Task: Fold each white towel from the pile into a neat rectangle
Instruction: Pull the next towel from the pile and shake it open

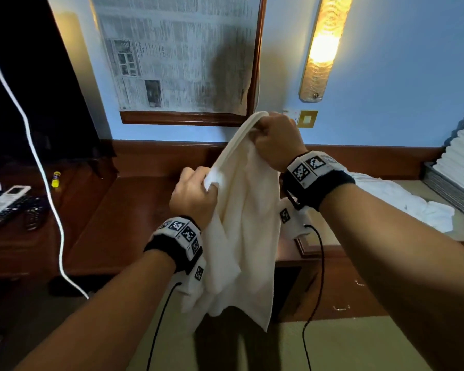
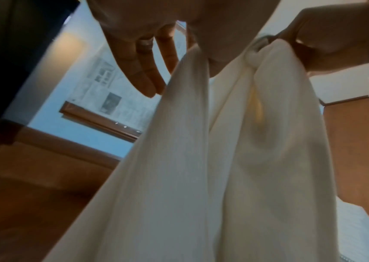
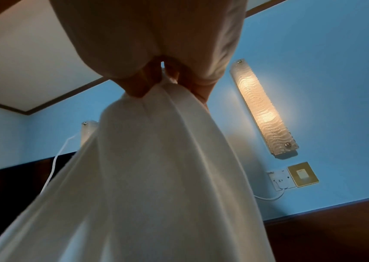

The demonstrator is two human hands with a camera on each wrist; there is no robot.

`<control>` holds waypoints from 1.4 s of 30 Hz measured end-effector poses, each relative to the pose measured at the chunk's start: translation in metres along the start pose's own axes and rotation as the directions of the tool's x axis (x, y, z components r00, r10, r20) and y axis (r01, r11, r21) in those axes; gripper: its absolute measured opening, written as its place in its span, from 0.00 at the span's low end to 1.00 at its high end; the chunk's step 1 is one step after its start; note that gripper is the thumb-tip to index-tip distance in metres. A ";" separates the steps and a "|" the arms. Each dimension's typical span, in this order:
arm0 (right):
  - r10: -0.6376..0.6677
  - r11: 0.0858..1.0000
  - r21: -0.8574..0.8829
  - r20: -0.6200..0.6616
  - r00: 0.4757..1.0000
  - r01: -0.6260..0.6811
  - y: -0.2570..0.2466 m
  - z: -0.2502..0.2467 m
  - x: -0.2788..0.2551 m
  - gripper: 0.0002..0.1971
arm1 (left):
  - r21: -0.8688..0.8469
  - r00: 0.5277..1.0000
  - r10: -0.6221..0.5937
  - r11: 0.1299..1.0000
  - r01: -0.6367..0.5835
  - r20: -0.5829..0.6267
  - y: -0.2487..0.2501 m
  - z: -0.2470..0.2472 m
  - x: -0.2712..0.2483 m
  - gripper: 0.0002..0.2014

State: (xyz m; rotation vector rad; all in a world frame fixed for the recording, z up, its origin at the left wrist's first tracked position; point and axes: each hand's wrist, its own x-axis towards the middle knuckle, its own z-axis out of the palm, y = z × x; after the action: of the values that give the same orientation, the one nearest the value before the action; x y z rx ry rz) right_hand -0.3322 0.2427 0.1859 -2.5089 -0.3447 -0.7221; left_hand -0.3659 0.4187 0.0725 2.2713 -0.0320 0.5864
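A white towel (image 1: 241, 223) hangs in the air over the wooden desk (image 1: 134, 210), bunched into long vertical folds. My right hand (image 1: 260, 129) grips its top edge at the highest point. Lower and to the left, my left hand (image 1: 209, 183) pinches the same edge. In the left wrist view the towel (image 2: 201, 159) runs between the left hand's (image 2: 167, 53) thumb and fingers, with the right hand (image 2: 313, 39) gripping a gathered bunch beside it. The right wrist view shows the right hand (image 3: 156, 79) pinching the towel (image 3: 156, 168) from above. More white towels (image 1: 402, 202) lie crumpled at the right.
Remote controls (image 1: 8, 199) and a small yellow bottle (image 1: 56, 179) lie on the left of the desk, beside a dark television (image 1: 24, 76). A white cable (image 1: 46, 183) hangs across there. A lit wall lamp (image 1: 324, 46) and a newspaper-covered frame (image 1: 177, 54) are ahead.
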 end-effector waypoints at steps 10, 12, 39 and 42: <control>0.211 0.976 0.071 -0.082 0.974 -0.205 -0.009 -0.010 0.037 0.12 | -0.241 0.999 -0.025 0.970 0.033 0.036 -0.082 -0.001 -0.026 0.25; 0.255 0.965 0.087 -0.103 0.961 -0.246 -0.005 -0.011 0.037 0.12 | -0.163 0.999 0.029 0.986 -0.026 0.020 -0.092 -0.006 -0.027 0.19; 0.756 0.647 -0.183 0.022 0.655 -0.740 0.113 0.013 -0.040 0.13 | 0.568 0.916 -0.137 0.816 -0.113 0.378 -0.155 -0.085 -0.048 0.26; 0.735 0.674 -0.188 0.069 0.675 -0.715 0.123 0.029 -0.051 0.14 | 0.379 0.970 -0.148 0.923 0.066 0.191 -0.158 -0.079 -0.056 0.24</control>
State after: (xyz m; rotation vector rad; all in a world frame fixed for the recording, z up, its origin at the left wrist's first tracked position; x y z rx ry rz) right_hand -0.3170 0.1492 0.0875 -2.5158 0.6846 -0.2369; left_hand -0.4159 0.5755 -0.0126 2.6774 0.1045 0.3002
